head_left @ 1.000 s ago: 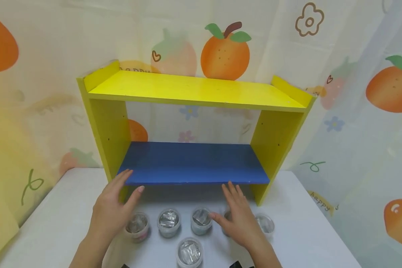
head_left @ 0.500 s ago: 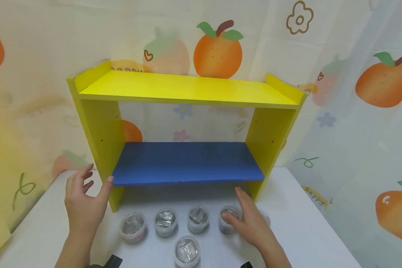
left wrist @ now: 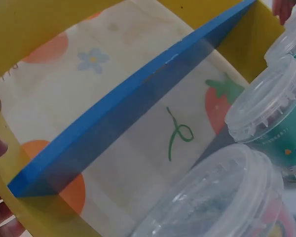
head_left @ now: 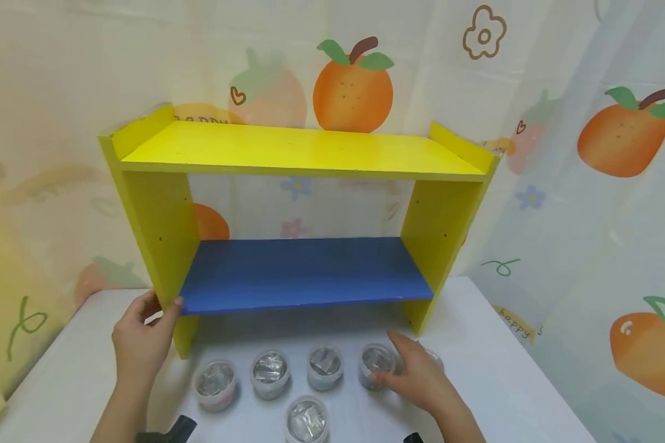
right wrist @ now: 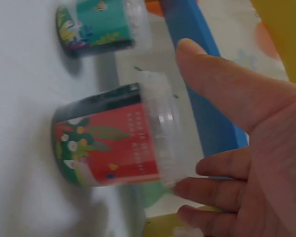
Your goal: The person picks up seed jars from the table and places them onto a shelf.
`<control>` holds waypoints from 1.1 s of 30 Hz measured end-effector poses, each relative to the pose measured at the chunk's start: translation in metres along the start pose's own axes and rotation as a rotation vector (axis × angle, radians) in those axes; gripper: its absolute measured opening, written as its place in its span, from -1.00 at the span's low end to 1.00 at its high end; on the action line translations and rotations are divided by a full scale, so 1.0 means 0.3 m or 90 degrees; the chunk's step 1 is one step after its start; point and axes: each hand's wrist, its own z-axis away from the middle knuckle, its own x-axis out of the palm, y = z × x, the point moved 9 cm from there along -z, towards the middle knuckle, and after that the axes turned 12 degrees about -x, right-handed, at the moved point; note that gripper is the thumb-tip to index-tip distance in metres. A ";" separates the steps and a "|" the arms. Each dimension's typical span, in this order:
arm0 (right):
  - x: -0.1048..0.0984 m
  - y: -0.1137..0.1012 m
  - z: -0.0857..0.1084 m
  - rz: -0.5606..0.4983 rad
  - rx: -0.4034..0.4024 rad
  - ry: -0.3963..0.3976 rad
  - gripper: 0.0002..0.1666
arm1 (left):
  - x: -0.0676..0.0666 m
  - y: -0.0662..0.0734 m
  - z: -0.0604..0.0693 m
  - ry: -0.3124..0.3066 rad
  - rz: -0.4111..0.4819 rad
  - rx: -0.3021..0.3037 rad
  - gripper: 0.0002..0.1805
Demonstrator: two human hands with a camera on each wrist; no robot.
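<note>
A small shelf with yellow sides and a blue lower board stands on the white table. My left hand grips its left side panel, thumb in front and fingers behind; in the left wrist view the fingers show past the panel's edge. My right hand hovers by a clear-lidded tub, fingers spread. The right wrist view shows a tub with a red label, its lid close to the fingertips of my right hand; whether they touch is unclear.
More clear-lidded tubs stand in front of the shelf: one at the left, two in the middle and one nearer the front. Another sits partly hidden behind my right hand. A fruit-printed curtain hangs behind.
My left hand has moved left and closed around the shelf's left side panel. My right hand has lowered toward the tubs. The view has shifted slightly.
</note>
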 end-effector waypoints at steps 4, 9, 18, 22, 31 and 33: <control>0.025 0.005 0.001 0.028 -0.006 -0.012 0.10 | 0.004 -0.010 0.000 0.015 -0.015 0.010 -0.55; 0.027 -0.006 -0.004 0.049 -0.020 -0.011 0.01 | 0.019 -0.024 -0.005 0.011 -0.027 0.008 -0.55; 0.025 -0.034 -0.024 0.051 -0.048 0.014 -0.09 | 0.022 -0.070 -0.020 0.003 0.012 -0.085 -0.56; 0.027 -0.051 -0.026 0.053 -0.057 0.030 -0.10 | 0.023 -0.074 -0.025 -0.004 0.019 -0.098 -0.56; 0.050 -0.075 -0.031 0.080 -0.068 0.054 -0.12 | 0.022 -0.081 -0.023 0.000 0.023 -0.103 -0.55; 0.052 -0.080 -0.030 0.086 -0.075 0.064 -0.13 | 0.025 -0.084 -0.023 -0.003 0.021 -0.107 -0.54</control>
